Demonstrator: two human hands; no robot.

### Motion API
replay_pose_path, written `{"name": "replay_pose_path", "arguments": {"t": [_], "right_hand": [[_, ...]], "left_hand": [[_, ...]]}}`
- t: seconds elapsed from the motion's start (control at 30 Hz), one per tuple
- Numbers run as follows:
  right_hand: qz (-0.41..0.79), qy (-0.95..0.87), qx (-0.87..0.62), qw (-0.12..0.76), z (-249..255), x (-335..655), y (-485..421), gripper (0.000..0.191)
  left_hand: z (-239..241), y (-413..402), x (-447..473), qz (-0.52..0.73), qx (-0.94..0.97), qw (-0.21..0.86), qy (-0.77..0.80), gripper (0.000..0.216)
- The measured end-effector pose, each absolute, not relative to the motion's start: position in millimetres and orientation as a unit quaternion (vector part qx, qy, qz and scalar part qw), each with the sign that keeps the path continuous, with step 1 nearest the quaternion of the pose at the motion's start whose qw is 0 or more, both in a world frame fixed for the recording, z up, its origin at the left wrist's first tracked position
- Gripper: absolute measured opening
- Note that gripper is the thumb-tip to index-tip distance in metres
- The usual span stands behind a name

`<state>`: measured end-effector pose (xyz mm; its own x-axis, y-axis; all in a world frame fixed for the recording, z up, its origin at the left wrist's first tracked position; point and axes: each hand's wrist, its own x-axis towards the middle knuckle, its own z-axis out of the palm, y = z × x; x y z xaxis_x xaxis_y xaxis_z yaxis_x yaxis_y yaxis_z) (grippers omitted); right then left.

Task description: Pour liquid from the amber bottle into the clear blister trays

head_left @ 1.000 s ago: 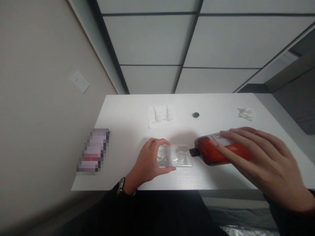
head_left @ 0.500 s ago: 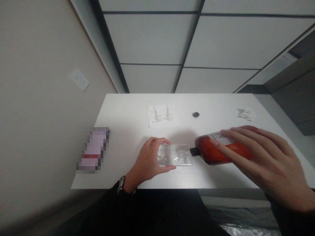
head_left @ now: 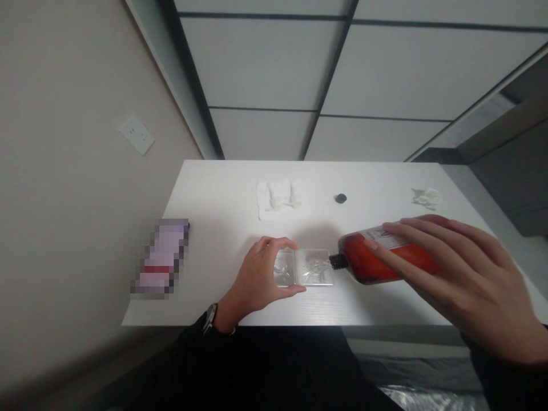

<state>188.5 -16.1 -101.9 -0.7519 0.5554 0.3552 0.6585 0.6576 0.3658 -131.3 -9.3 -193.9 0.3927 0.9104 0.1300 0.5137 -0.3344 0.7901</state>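
Observation:
A clear plastic case (head_left: 315, 277), opened out flat, lies near the table's front edge. My left hand (head_left: 261, 274) grips its left half, thumb at the near side and fingers at the far side. In my right hand (head_left: 466, 268) is a bottle of red-orange liquid (head_left: 387, 257) with a pale label, tipped on its side. Its black neck (head_left: 338, 262) points left, at the right edge of the case. Clear liquid appears to run from the neck into the right half. The hand's palm side and thumb are hidden.
Behind the case lie a folded white tissue (head_left: 279, 200) and a small dark cap (head_left: 341, 198). A crumpled tissue (head_left: 426, 198) lies at the back right. A blurred-out phone-like object (head_left: 161, 257) rests on the table's left side, beside the wall.
Both hands, the case and the bottle keep nearly the same places. The ripples in the right half of the case look different. The whole view has shifted slightly.

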Motion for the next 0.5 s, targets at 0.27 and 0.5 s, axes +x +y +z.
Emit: {"name": "replay_pose_path", "arguments": {"t": [0.27, 0.5], "right_hand": [[-0.242, -0.902, -0.337, 0.119, -97, 180, -17, 0.079], [-0.231, -0.901, -0.348, 0.111, -97, 177, -18, 0.084]], "left_hand": [[-192, -9, -132, 0.297, 0.762, 0.34, 0.464, 0.069], [-194, -10, -132, 0.299, 0.764, 0.337, 0.462, 0.07]]}}
